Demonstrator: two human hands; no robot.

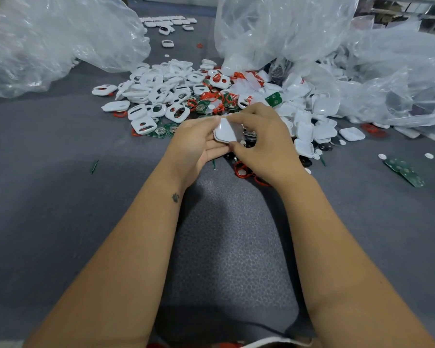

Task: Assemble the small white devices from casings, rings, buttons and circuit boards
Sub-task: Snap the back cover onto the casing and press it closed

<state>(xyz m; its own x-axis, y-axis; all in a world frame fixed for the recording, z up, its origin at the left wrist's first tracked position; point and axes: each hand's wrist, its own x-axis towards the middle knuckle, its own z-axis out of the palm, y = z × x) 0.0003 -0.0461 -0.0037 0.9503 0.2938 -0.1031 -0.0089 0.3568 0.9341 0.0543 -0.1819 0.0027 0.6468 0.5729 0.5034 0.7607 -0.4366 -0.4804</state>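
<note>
- At the centre of the frame, the left hand (pixel 199 141) cradles a white casing (pixel 226 132) on its fingers while the right hand (pixel 261 144) pinches its upper edge and lower corner.
- The step looks like pressing the casing closed; next would come a firm squeeze around the seam.
- The casing is glossy, rounded-square, smooth side up.
- Loose casings, red rings (pixel 241 169) and green circuit boards (pixel 274 99) litter the grey surface (pixel 60 172) behind.
</note>
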